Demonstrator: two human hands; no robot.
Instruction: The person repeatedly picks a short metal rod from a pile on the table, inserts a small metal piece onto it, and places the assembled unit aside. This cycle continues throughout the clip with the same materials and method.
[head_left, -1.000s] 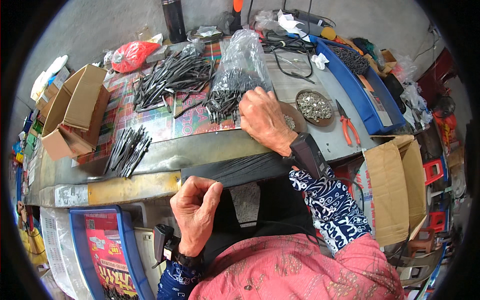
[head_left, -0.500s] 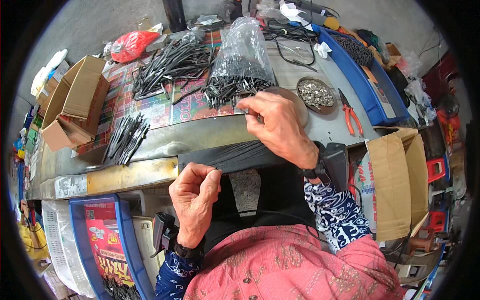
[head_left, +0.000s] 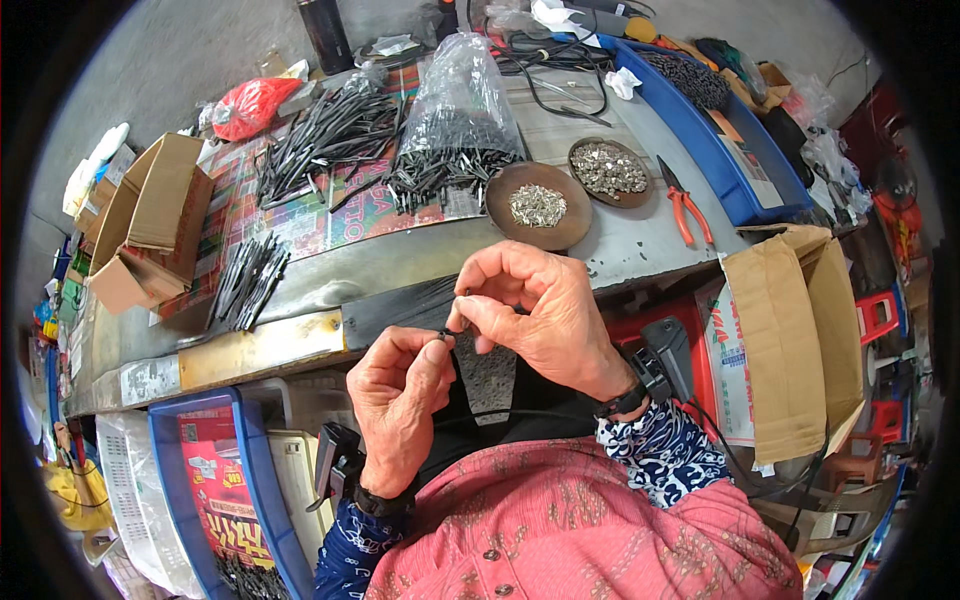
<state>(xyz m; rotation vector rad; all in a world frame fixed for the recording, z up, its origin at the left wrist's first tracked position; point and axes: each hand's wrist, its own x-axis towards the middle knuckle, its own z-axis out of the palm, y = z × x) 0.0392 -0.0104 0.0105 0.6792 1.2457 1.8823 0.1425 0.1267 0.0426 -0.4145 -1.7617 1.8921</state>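
My left hand (head_left: pixel 398 405) is closed in a pinch on the end of a small black strip (head_left: pixel 447 334), just over my lap at the table's front edge. My right hand (head_left: pixel 548 320) meets it there, thumb and forefinger pressed together at the strip's tip; whatever tiny thing they hold is hidden. Beyond the right hand is a brown round dish (head_left: pixel 500 218) with small shiny metal pieces (head_left: pixel 538 206). A second dish (head_left: pixel 640 198) with silvery bits (head_left: pixel 605 168) stands beside it. At left lies a bundle of thin black strips (head_left: pixel 248 283).
Red-handled pliers (head_left: pixel 688 214) lie right of the dishes. A clear bag (head_left: pixel 460 85) and a heap of black strips (head_left: pixel 325 140) cover the back. Cardboard boxes stand at left (head_left: pixel 150 210) and right (head_left: pixel 785 350). A long blue bin (head_left: pixel 725 150) edges the table; another (head_left: pixel 245 450) sits lower left.
My right hand has come back from beside the dishes to my left hand, uncovering the brown dish. My left hand keeps its pinch. The whole view has shifted slightly.
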